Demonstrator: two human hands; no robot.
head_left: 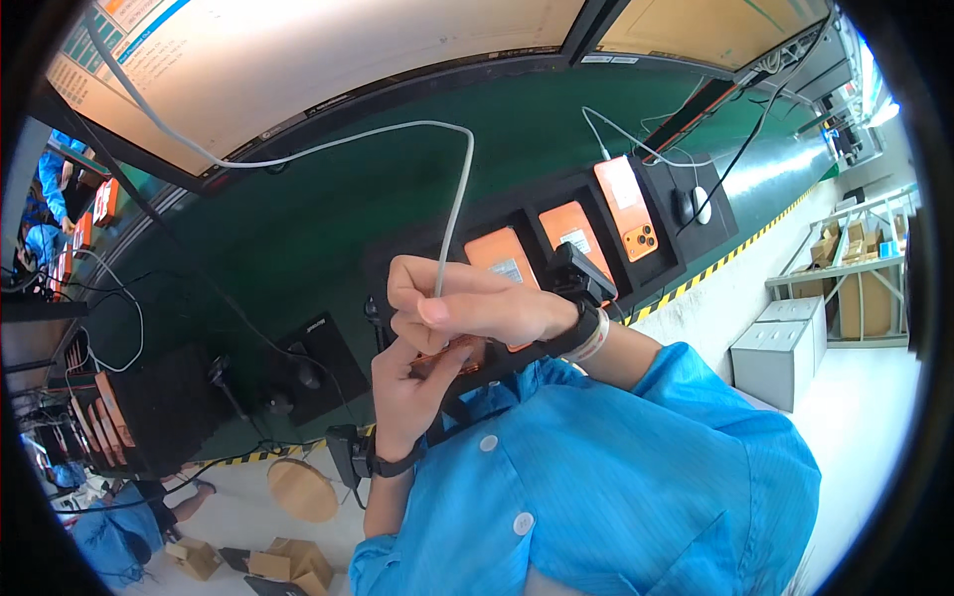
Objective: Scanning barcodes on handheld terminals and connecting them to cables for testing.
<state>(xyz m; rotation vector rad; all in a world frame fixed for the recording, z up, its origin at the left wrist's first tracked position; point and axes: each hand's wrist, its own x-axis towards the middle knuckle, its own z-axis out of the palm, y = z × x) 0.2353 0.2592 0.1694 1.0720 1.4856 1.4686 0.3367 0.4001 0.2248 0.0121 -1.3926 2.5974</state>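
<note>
My right hand (472, 306) is closed in a pinch on a white cable (458, 204), whose end is hidden in the fingers. Just below it, my left hand (409, 392) is closed around an orange phone (460, 360), mostly covered by both hands. Whether the cable is plugged into that phone cannot be seen. Beyond my right hand, a black tray (668, 260) bears an orange phone (503, 254), a second orange phone (577, 230) and a third orange phone (624, 204). The third shows its cameras and has a white cable at its far end.
Large monitors (378, 45) line the back of the green bench (328, 199). A white mouse (702, 206) lies right of the tray. Stacked orange items (102, 422) stand on the left. A round stool (302, 490) and cardboard boxes (290, 564) are on the floor. Other people work at far left.
</note>
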